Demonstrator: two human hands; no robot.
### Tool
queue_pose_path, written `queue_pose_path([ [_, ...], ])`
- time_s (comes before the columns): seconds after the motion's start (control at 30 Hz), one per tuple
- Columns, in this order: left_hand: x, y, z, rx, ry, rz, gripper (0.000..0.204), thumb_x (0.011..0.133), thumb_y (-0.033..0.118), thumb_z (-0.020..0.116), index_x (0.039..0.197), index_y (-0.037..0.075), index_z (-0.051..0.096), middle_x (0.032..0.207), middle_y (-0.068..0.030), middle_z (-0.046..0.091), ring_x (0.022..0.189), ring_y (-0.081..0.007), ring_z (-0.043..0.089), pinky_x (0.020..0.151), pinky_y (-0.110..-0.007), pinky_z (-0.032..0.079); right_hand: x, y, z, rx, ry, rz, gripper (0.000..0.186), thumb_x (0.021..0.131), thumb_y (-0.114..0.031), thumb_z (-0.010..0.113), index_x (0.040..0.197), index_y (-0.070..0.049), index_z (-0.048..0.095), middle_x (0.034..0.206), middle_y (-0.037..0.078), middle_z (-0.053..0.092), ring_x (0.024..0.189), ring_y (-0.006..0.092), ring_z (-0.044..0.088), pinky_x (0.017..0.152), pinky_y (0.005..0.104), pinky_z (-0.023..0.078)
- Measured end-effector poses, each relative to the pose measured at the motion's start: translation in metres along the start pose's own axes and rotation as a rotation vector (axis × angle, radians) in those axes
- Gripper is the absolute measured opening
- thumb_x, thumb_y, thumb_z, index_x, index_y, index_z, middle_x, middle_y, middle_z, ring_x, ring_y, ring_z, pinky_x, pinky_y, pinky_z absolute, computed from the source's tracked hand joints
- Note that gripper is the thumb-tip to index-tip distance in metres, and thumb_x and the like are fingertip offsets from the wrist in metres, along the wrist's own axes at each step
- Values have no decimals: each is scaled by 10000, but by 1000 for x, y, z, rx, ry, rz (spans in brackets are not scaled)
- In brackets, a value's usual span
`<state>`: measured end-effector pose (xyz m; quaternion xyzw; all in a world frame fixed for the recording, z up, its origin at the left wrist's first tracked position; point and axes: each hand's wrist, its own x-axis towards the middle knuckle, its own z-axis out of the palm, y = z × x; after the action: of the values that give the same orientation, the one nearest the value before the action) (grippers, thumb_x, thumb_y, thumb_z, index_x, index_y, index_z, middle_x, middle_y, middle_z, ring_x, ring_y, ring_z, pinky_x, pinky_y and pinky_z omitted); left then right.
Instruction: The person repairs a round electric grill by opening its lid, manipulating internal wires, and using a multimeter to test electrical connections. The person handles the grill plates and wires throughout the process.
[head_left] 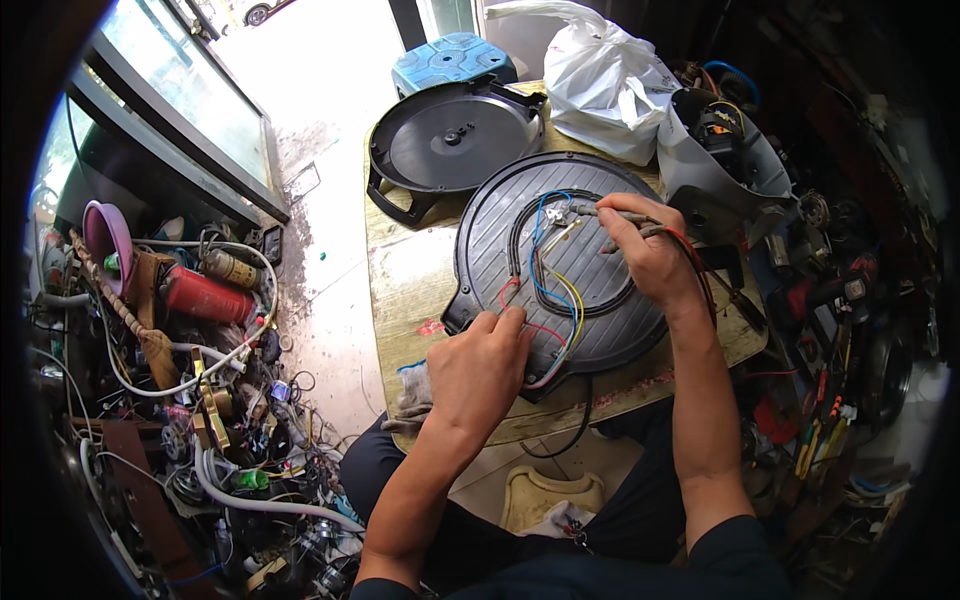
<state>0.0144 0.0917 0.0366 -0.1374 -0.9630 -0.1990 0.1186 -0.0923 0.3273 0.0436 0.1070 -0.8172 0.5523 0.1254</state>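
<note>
One round, black, ribbed appliance housing [603, 268] lies flat at the centre of a worn wooden table [405, 285], loose red, blue and yellow wires [579, 300] looping across it. At its seven o'clock, the person's left hand [475, 368] has thumb and forefinger pressed together near a red wire's end; the exact contact cannot be told. At three o'clock, the right hand [655, 262] pinches a grey-brown sleeved lead [625, 215]. A second round black shell [410, 145] sits at eleven o'clock, a blue plastic stool [452, 65] beyond it. A knotted white plastic bag [608, 90] is just past twelve, a pale open casing [728, 185] at two. Further out, at nine, lies a red cylinder [205, 296].
</note>
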Motion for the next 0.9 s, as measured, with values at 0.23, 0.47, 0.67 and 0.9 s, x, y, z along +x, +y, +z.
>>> queue_pose_path([
  [0.23,0,0,-1,-4,13,0,150,922,257,726,946,128,654,771,-60,640,630,-288,677,533,-409,503,1,0,1,-12,-4,-16,172,931,-144,679,968,17,726,869,166,738,779,261,715,715,346,531],
  [0.47,1,1,-2,1,-5,-2,156,918,257,731,960,129,653,770,-58,641,633,-294,677,538,-415,503,0,0,0,-21,-7,10,177,929,-155,692,974,11,731,863,159,741,758,233,710,692,342,531],
  [0.67,0,4,-9,-66,-26,-8,191,922,233,721,1094,155,694,765,-57,654,631,-301,674,554,-428,504,0,-4,-2,-73,17,-53,179,927,-154,700,987,11,736,916,183,753,833,287,741,740,350,554],
  [0.9,1,4,-19,-187,-12,-70,178,933,206,724,1102,152,743,798,-61,686,668,-296,681,596,-407,508,-1,-12,-6,-99,11,-92,186,918,-147,693,1008,10,737,981,205,754,914,356,741,796,379,569],
])
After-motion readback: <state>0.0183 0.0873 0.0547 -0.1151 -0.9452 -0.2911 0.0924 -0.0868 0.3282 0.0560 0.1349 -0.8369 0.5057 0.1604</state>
